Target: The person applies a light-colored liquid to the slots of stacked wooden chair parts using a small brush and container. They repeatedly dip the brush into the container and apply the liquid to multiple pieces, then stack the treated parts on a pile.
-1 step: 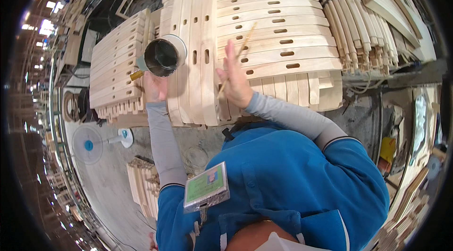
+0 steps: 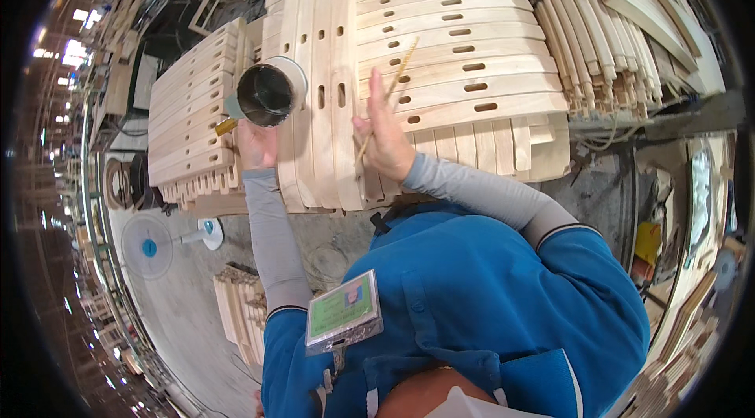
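Note:
My left hand (image 2: 258, 147) is closed round the lower side of a pale, round mug-like container (image 2: 267, 95) with a dark inside. A short yellowish-brown piece (image 2: 226, 126) juts out beside it; what it belongs to is unclear. To the right, my right hand (image 2: 387, 139) has its fingers stretched upward and keeps a thin yellowish stick (image 2: 405, 66) slantwise against the palm, apparently under the thumb. Both hands are over stacked pale wooden slats (image 2: 472, 48) with oval slots. Several upright slats (image 2: 321, 135) lie between the hands, crosswise to the rest.
Another slotted slat stack (image 2: 193, 95) is at the left. Strapped round wooden poles (image 2: 570, 17) lie at the far right. On the floor at left stands a fan (image 2: 149, 247), with more wood pieces (image 2: 240, 308) near my left arm. A badge (image 2: 344, 312) hangs at my chest.
My right hand and the stick have shifted very slightly left. The container stays in my left hand, almost where it was.

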Demonstrator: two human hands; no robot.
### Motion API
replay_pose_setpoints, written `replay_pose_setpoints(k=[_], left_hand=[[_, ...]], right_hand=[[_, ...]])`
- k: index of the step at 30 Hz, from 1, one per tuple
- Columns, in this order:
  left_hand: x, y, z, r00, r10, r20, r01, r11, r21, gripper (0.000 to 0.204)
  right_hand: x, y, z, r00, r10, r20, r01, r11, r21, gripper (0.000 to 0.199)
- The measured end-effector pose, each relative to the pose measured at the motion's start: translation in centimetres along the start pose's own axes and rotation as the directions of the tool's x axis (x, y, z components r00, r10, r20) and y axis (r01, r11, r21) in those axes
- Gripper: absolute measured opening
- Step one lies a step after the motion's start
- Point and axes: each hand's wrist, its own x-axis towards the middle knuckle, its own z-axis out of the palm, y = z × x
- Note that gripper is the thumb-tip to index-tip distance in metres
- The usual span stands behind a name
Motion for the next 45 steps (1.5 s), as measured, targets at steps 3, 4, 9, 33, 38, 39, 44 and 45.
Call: replay_pose_setpoints(k=[3, 4, 9, 33, 38, 39, 44, 45], left_hand=[[0.6, -0.8, 0.5, 1.000, 0.008, -0.004, -0.008, 1.000, -0.012, 0.049], [0.6, -0.8, 0.9, 1.000, 0.015, -0.023, -0.016, 1.000, -0.009, 0.049], [-0.3, -4.0, 5.6, 0.987, 0.159, -0.032, -0.161, 0.985, -0.062, 0.045], [-1.7, -11.9, 21.0, 0.960, 0.078, -0.267, -0.159, 0.942, -0.295, 0.017], [-7.7, -6.7, 17.4, 0.927, 0.066, -0.370, -0.136, 0.977, -0.166, 0.030], [-9.3, -6.1, 16.3, 0.911, 0.112, -0.397, -0.182, 0.973, -0.143, 0.030], [-14.6, -1.4, 12.1, 0.685, 0.148, -0.714, -0.329, 0.936, -0.122, 0.031], [-15.4, -0.6, 11.1, 0.680, 0.164, -0.715, -0.322, 0.943, -0.090, 0.031]], right_hand=[[-0.3, -0.3, 0.9, 0.999, -0.028, -0.021, 0.027, 0.999, -0.035, 0.077], [-0.4, -0.4, 1.1, 0.999, -0.037, -0.024, 0.036, 0.999, -0.034, 0.077], [-1.2, -0.1, -1.2, 0.991, 0.044, -0.125, -0.060, 0.990, -0.125, 0.070], [-2.0, 0.3, -18.9, 0.993, 0.109, -0.044, -0.116, 0.975, -0.189, 0.057], [3.0, -0.8, -21.2, 0.999, -0.043, -0.015, 0.039, 0.981, -0.192, 0.035], [3.7, -0.9, -20.8, 0.995, -0.097, -0.036, 0.091, 0.987, -0.135, 0.031], [5.8, -4.0, -17.1, 0.973, -0.186, 0.135, 0.208, 0.961, -0.180, 0.025], [6.5, -4.6, -16.1, 0.944, -0.210, 0.253, 0.273, 0.931, -0.244, 0.023]])
